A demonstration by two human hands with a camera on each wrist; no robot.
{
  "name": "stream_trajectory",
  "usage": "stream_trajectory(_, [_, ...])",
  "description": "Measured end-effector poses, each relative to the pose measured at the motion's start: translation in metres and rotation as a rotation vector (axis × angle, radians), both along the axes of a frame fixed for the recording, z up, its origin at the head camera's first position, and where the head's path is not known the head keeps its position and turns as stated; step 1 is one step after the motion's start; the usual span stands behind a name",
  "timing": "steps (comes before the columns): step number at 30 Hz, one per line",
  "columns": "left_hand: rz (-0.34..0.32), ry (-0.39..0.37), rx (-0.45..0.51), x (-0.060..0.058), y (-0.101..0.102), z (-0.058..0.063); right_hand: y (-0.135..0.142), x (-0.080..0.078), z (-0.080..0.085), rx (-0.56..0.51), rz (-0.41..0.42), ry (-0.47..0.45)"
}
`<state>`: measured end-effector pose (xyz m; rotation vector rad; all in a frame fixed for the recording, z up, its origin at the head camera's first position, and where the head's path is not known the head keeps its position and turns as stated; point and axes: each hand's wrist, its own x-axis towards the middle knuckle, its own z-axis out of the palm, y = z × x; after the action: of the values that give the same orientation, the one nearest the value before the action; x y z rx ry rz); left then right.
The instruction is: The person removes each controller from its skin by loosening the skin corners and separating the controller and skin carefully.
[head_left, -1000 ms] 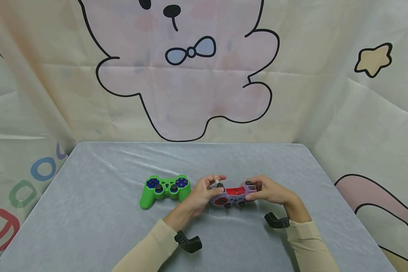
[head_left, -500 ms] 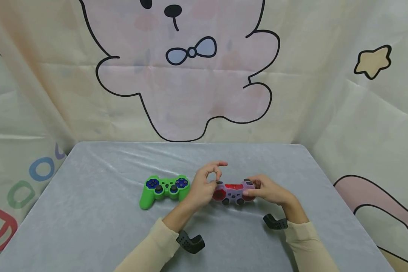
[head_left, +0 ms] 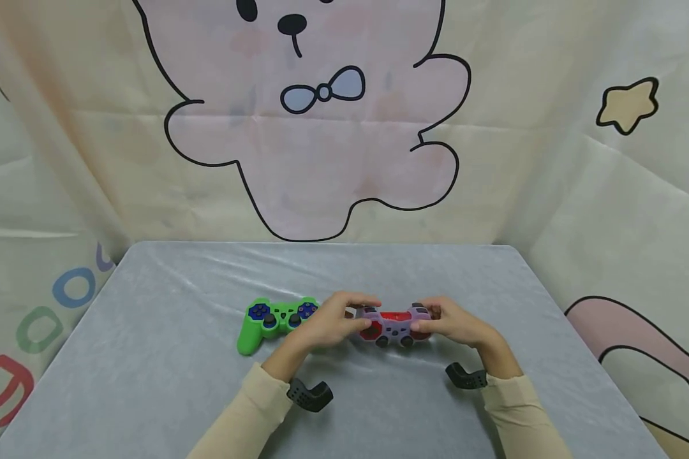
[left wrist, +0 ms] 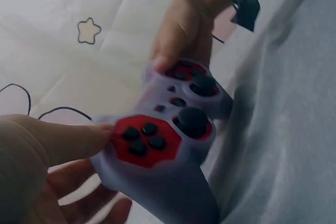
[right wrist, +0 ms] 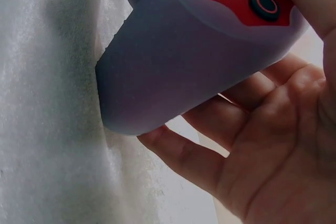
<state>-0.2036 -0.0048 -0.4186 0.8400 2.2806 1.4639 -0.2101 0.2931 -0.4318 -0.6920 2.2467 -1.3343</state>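
Note:
A translucent purple game controller (head_left: 394,327) with red button panels and black thumbsticks tilts above the grey cloth, right of the table's middle. My left hand (head_left: 334,322) holds its left end, thumb on the face beside the arrow buttons (left wrist: 144,139) and fingers behind. At the other end, my right hand (head_left: 455,324) grips with the thumb over the right-hand buttons. In the right wrist view, its fingers (right wrist: 252,93) curl under the purple grip (right wrist: 173,66), whose tip is close to the cloth; contact there is unclear.
A green game controller (head_left: 271,323) with blue button panels lies left of the purple one, its right grip hidden behind my left hand. Grey cloth covers the table (head_left: 149,382). Behind hangs a curtain (head_left: 511,159) with cartoon drawings.
My left hand lifted its fingers at the purple controller's left shoulder, then came down and left, thumb on its face. The controller's face has tipped towards me. My right hand has barely moved.

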Motion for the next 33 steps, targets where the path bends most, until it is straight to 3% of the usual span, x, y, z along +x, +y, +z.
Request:
stream_trajectory(13, [0.075,-0.016,-0.008,-0.003,-0.005,-0.007,-0.003,-0.002,0.0,-0.003,-0.001,-0.005])
stream_trajectory(18, [0.108,0.014,0.013,-0.005,-0.004,-0.01,-0.004,-0.002,-0.002,0.001,-0.005,0.01])
stream_trajectory(26, [0.221,0.095,0.02,0.0,0.002,-0.013,-0.003,0.0,-0.001,0.003,-0.023,0.009])
stream_trajectory(33, [0.251,0.123,-0.001,0.003,0.003,-0.013,-0.002,0.002,0.0,-0.01,-0.007,0.011])
